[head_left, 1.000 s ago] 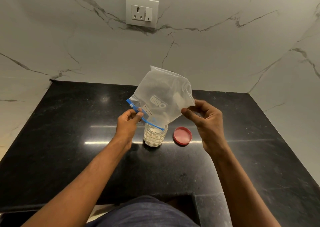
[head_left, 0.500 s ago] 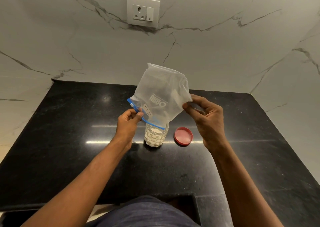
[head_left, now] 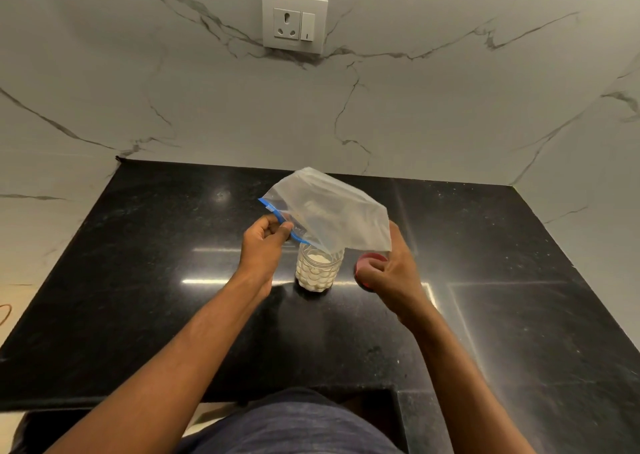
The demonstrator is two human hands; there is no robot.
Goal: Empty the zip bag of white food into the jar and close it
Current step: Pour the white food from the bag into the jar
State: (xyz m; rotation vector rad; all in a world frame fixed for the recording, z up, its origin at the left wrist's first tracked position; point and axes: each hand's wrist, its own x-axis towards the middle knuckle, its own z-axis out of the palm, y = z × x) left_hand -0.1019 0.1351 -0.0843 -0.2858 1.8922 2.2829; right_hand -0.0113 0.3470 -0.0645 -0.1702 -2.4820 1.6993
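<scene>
A clear ribbed jar point(head_left: 317, 275) stands open on the black counter, nearly full of white food. Just above its mouth hangs the limp clear zip bag point(head_left: 332, 216), which looks empty. My left hand point(head_left: 266, 242) pinches the bag's blue zip edge left of the jar. The bag's loose end droops to the right, over the back of my right hand point(head_left: 394, 275). That hand is low on the counter right of the jar, fingers curled around the red lid point(head_left: 372, 259), which they mostly hide.
The black stone counter point(head_left: 173, 280) is enclosed by marble walls at the back, left and right. A wall socket point(head_left: 294, 21) sits high on the back wall. The counter's near edge has a cut-out step at my body.
My right hand has let go of the bag's bottom and dropped to the red lid. The bag has flopped over to the right and sagged lower. My left hand still holds the zip edge.
</scene>
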